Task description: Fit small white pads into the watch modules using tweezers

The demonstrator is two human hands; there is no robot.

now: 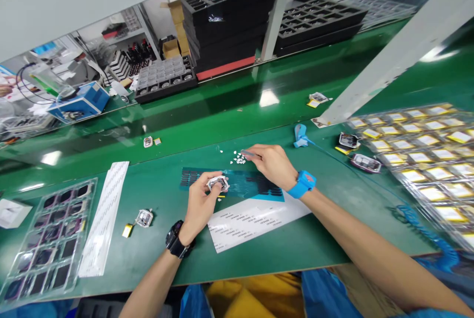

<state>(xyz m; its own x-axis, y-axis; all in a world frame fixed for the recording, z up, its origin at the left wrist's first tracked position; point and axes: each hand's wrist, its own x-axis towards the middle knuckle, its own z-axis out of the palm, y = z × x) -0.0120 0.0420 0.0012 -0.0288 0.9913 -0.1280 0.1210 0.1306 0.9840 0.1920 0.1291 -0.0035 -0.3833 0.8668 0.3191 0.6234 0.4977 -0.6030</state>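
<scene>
My left hand (200,204) is closed around a small white-rimmed watch housing (218,183), its open inside facing up. A bit of yellow shows just below the housing. My right hand (272,162) pinches grey tweezers (250,154), whose tip points left over a scatter of small white pieces (240,160). Whether the tips touch a piece is too small to tell. Beneath both hands lies a teal sheet with dark strips (237,184). A white printed sheet (252,219) lies nearer me, partly under the teal sheet.
At left are a clear tray of dark screens (48,244), a white printed strip (105,219) and another housing (144,218) with its yellow battery (127,230). To the right are trays of batteries (425,155), a dark housing (366,162), a blue clip (301,135) and a white post (388,61).
</scene>
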